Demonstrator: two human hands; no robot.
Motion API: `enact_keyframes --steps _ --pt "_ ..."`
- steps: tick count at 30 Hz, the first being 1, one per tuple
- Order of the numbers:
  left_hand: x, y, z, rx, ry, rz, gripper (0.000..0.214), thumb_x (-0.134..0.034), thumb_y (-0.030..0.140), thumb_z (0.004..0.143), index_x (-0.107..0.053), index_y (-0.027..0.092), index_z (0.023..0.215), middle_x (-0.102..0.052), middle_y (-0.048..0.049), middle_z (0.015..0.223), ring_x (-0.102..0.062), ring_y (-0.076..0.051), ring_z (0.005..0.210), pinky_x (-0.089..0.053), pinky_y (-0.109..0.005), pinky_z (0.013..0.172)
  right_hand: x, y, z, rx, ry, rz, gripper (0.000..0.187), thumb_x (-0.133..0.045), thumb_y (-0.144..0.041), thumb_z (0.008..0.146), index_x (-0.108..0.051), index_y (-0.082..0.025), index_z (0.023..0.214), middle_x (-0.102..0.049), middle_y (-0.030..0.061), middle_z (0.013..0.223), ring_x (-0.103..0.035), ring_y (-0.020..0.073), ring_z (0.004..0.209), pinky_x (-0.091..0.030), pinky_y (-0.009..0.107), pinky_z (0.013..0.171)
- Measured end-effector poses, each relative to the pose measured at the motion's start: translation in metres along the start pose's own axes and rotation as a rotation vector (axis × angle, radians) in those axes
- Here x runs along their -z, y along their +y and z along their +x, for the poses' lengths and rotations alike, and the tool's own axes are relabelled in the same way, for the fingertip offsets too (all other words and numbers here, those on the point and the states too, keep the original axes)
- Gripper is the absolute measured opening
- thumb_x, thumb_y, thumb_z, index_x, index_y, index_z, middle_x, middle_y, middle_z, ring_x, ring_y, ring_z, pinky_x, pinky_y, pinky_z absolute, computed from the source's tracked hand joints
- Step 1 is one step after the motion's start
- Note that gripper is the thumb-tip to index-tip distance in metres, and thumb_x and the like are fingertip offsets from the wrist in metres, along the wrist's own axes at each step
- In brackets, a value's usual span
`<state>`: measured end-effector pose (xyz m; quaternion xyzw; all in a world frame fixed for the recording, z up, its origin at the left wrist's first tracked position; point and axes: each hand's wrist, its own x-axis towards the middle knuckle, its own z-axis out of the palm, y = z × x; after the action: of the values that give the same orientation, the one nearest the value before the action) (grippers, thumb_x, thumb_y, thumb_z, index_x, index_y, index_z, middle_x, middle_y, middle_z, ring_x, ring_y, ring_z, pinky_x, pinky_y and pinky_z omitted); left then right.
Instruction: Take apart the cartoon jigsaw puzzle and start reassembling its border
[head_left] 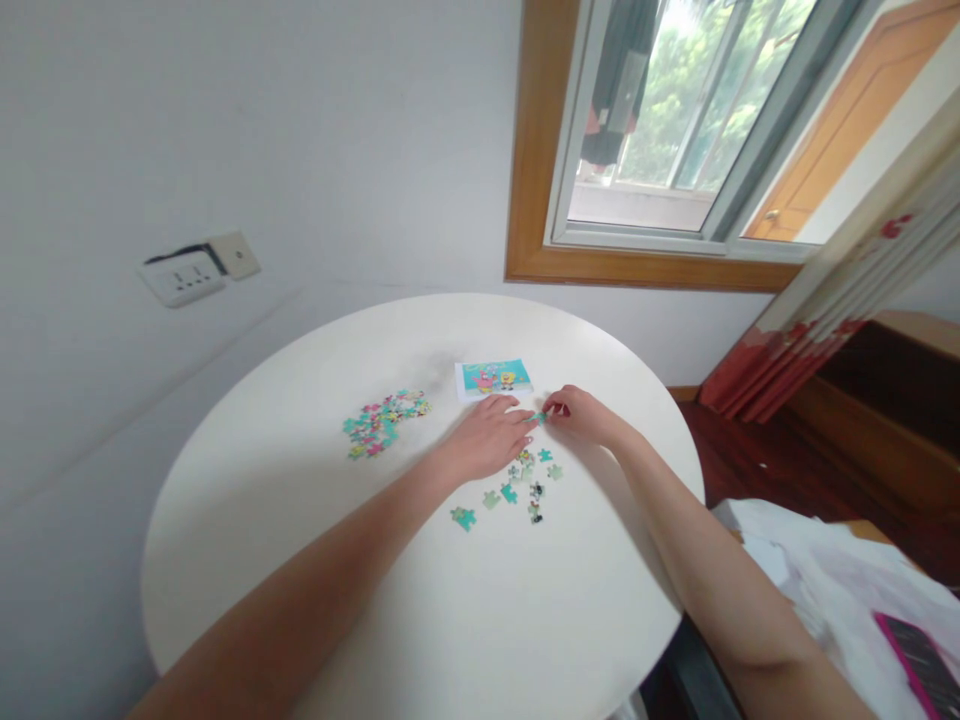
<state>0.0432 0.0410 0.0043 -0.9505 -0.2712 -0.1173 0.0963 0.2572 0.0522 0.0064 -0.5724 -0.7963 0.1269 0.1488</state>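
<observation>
My left hand [491,437] lies palm down on the table with its fingers stretched out, near a teal jigsaw piece [540,417]. The thumb and fingers of my right hand [576,412] pinch that piece at its right side. Below the left hand are several loose jigsaw pieces [509,493], teal, pale green and some with dark print. Behind both hands lies a picture card [495,378] with pink and yellow cartoon figures on teal. What is under my left palm is hidden.
A heap of mixed jigsaw pieces [373,428] sits left of my left hand on the round white table [247,500]. A wall with a socket [184,277] and a window [675,120] stand behind. At the lower right are white plastic bags [810,560] and a pink-edged phone-like object [919,660].
</observation>
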Motion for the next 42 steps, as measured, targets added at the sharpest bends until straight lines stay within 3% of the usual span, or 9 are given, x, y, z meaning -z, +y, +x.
enact_keyframes --steps 7,14,20,24,27,31,35,42 --pt "-0.004 -0.002 -0.001 -0.004 0.008 -0.008 0.033 -0.037 0.031 0.098 -0.055 0.026 0.125 -0.06 0.0007 0.129 -0.045 -0.023 0.121 -0.029 -0.04 0.102 0.002 0.015 0.004 -0.186 0.083 -0.114 0.02 -0.059 -0.015 0.081 -0.071 -0.015 0.097 -0.063 0.0103 0.095 -0.059 0.0148 0.08 -0.042 0.023 0.078" --pt "-0.003 -0.002 -0.001 0.004 -0.001 -0.013 0.034 -0.036 0.031 0.098 -0.055 0.026 0.126 -0.06 0.0004 0.128 -0.047 -0.022 0.119 -0.031 -0.039 0.1 0.026 0.02 -0.009 -0.256 0.11 -0.135 0.021 -0.055 -0.017 0.083 -0.071 -0.015 0.096 -0.068 0.0088 0.094 -0.06 0.0153 0.083 -0.04 0.022 0.072" --pt "0.002 -0.001 0.0 -0.004 -0.009 -0.018 0.034 -0.036 0.03 0.098 -0.056 0.025 0.125 -0.061 -0.0005 0.127 -0.048 -0.022 0.116 -0.032 -0.038 0.099 0.035 0.003 -0.023 -0.287 -0.148 -0.15 0.018 -0.066 -0.029 0.076 -0.073 -0.014 0.084 -0.07 0.0069 0.078 -0.06 0.0155 0.066 -0.037 0.022 0.056" --pt "0.001 0.0 0.0 0.002 -0.001 -0.026 0.033 -0.038 0.029 0.097 -0.055 0.026 0.125 -0.061 -0.0005 0.127 -0.049 -0.022 0.115 -0.032 -0.037 0.098 0.027 -0.004 -0.017 -0.24 -0.131 -0.158 0.017 -0.062 -0.017 0.075 -0.073 -0.013 0.087 -0.071 0.0087 0.083 -0.061 0.0169 0.073 -0.039 0.022 0.061" --pt "0.0 0.0 0.0 -0.001 0.003 -0.032 0.033 -0.037 0.028 0.097 -0.055 0.025 0.124 -0.062 -0.0003 0.125 -0.049 -0.022 0.114 -0.033 -0.037 0.098 0.021 -0.006 -0.012 -0.156 -0.108 -0.129 0.027 -0.057 -0.008 0.075 -0.073 -0.016 0.095 -0.07 0.0068 0.091 -0.061 0.0138 0.077 -0.041 0.019 0.068" --pt "0.0 0.0 0.0 -0.005 -0.008 -0.013 0.033 -0.037 0.028 0.097 -0.056 0.025 0.124 -0.062 -0.001 0.125 -0.05 -0.022 0.113 -0.033 -0.038 0.097 0.017 -0.004 -0.01 -0.079 -0.035 -0.074 0.03 -0.058 -0.01 0.077 -0.07 -0.015 0.104 -0.069 0.0077 0.095 -0.061 0.0119 0.076 -0.042 0.018 0.07" --pt "0.001 0.0 0.0 0.002 -0.01 -0.011 0.034 -0.036 0.029 0.097 -0.055 0.025 0.125 -0.061 -0.0011 0.126 -0.049 -0.021 0.115 -0.033 -0.038 0.097 0.016 -0.007 -0.01 -0.142 -0.036 -0.124 0.021 -0.064 -0.019 0.076 -0.074 -0.012 0.093 -0.069 0.011 0.088 -0.062 0.016 0.073 -0.043 0.021 0.066" --pt "0.0 0.0 0.0 0.001 -0.012 -0.021 0.035 -0.035 0.028 0.097 -0.057 0.024 0.124 -0.062 -0.002 0.126 -0.05 -0.022 0.112 -0.034 -0.039 0.097 0.014 -0.013 -0.005 -0.099 -0.06 -0.091 0.023 -0.059 -0.008 0.073 -0.075 -0.016 0.086 -0.072 0.007 0.085 -0.062 0.0153 0.074 -0.043 0.02 0.069"
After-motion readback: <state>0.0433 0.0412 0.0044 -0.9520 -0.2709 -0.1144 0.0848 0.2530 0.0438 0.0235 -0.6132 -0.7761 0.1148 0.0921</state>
